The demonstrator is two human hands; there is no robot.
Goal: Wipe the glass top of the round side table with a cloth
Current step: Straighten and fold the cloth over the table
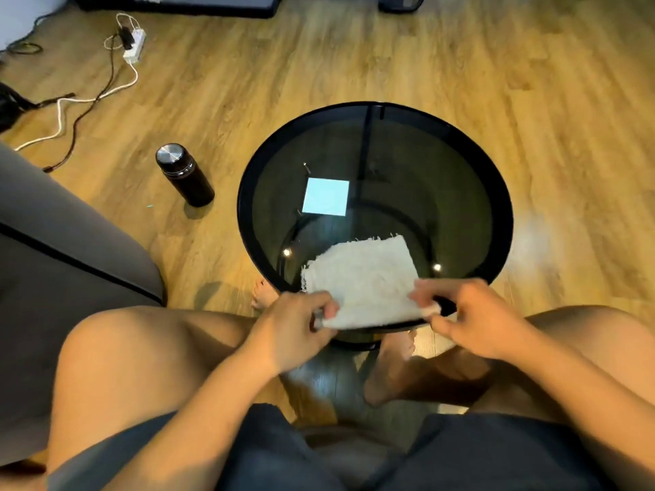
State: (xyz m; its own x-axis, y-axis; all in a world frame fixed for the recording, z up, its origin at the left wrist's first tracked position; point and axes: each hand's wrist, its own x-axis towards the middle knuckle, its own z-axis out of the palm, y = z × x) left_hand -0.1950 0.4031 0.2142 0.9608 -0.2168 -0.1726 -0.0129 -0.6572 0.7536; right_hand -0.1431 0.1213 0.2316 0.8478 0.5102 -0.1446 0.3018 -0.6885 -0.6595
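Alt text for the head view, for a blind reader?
A seated person's left hand and right hand each pinch a near corner of a white cloth over the near edge of a round glass side table. A black flask stands on the wooden floor left of it.

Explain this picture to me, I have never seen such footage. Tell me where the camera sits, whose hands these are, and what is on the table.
There is no machine. A seated person wears one camera on the head, which looks down at their own knees and hands. The left hand and right hand each pinch a near corner of a white cloth, spread over the near part of the round glass table. A pale blue square shows on the glass; paper or reflection, I cannot tell. A black flask stands on the floor.
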